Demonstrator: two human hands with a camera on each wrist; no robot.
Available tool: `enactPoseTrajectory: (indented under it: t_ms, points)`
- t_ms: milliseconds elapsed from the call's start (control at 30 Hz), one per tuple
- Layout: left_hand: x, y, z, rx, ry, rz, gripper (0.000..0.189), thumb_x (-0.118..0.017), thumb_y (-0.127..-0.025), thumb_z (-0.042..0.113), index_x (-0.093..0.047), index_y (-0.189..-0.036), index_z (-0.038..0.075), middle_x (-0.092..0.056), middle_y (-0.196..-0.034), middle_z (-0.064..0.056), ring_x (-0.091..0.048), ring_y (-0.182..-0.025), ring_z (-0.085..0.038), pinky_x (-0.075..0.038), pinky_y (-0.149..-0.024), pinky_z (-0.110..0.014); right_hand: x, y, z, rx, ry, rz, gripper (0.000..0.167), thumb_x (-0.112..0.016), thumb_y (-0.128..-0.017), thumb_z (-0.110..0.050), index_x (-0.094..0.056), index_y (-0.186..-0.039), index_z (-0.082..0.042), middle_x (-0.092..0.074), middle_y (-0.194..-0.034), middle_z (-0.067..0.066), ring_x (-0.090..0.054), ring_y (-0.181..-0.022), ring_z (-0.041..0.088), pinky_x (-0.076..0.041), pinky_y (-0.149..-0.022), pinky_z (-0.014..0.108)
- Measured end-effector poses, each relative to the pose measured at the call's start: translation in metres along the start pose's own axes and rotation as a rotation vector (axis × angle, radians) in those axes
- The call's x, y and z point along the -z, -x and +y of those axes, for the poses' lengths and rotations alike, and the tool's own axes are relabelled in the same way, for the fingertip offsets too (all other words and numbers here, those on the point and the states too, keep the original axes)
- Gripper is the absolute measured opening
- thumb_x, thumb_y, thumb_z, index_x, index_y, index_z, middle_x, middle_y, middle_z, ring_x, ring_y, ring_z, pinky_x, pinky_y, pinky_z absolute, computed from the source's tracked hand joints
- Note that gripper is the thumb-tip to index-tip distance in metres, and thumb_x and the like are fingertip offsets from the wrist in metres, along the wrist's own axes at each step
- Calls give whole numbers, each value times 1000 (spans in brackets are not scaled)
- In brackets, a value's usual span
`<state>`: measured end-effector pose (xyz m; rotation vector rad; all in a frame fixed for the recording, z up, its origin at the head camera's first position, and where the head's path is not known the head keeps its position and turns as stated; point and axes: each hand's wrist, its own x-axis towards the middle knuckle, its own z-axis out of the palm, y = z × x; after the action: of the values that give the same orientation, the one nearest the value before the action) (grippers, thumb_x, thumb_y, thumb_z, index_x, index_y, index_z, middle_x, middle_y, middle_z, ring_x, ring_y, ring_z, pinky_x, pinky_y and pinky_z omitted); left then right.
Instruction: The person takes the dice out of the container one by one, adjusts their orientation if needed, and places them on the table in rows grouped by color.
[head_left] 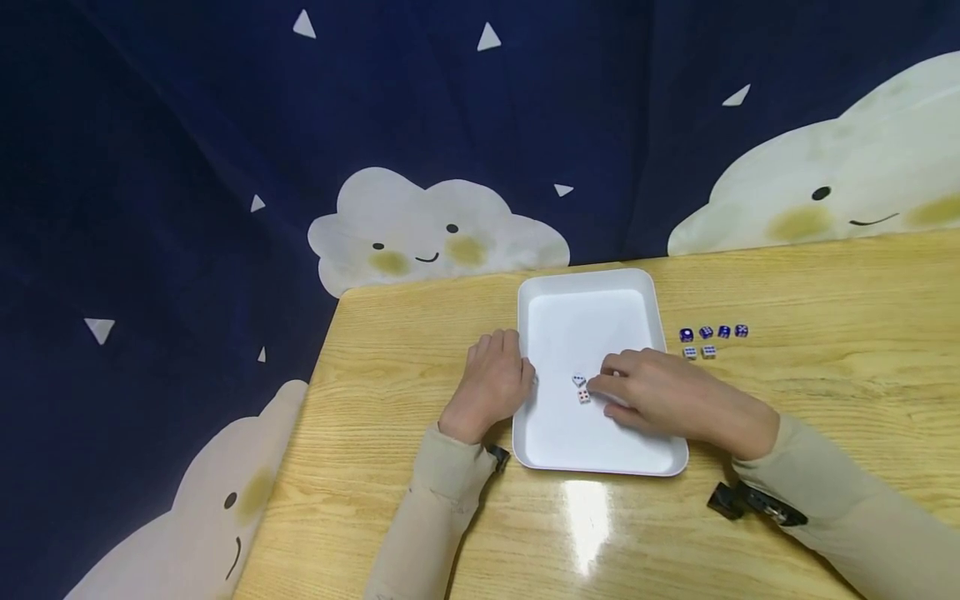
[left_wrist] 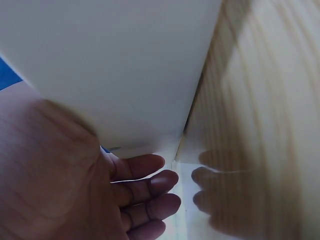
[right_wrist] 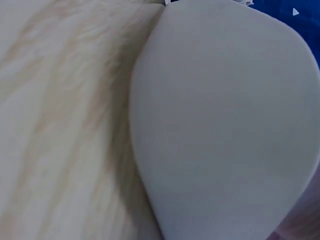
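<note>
A white tray (head_left: 585, 446) lies on the wooden table. My left hand (head_left: 492, 379) holds its left rim, thumb over the edge; in the left wrist view the fingers (left_wrist: 150, 205) lie along the outside of the wall. Inside the tray, a white die with blue pips (head_left: 579, 379) sits against a white die with red pips (head_left: 584, 397). My right hand (head_left: 656, 392) reaches over the right rim, its index fingertip right at these two dice and the thumb apart below. In the right wrist view the tray's outer wall (right_wrist: 225, 120) hides most of that hand.
Right of the tray, a row of several blue dice (head_left: 706, 332) lies on the table (head_left: 840, 333), with two white dice (head_left: 700, 352) in front of it. A dark blue curtain (head_left: 450, 108) with clouds hangs behind the table and down its left side.
</note>
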<state>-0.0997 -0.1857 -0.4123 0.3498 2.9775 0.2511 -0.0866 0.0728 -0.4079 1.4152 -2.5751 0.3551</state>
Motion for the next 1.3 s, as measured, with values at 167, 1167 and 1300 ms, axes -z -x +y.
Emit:
enactPoseTrajectory:
  t_ms: [167,1167,1300]
  points:
    - [0,0,0,-1,-6,-3,26,-37,-105,26,-48,-115,4,-48,-101,-7,-42,-92,-25,-38,-86,-35,-1,-3,-2,10,-5,21,26,-80,-86,-22,-75,-110,-14,-70,-99,2,-67,-85,18,-57,-77,37]
    - [-1,0,1,15,-15,-17,27,-36,-106,26,-48,-116,5,-49,-101,-7,-42,-92,-24,-37,-85,-34,3,-6,-10,48,24,-8,12,-82,-84,-15,-73,-92,-18,-61,-78,-5,-56,-69,13,-49,-67,32]
    - [-1,0,2,14,-12,-15,26,-36,-106,26,-48,-115,5,-49,-101,-7,-42,-92,-24,-36,-84,-34,10,-5,-7,19,14,-1,12,-82,-85,-14,-73,-91,-18,-61,-78,-6,-55,-69,12,-49,-68,31]
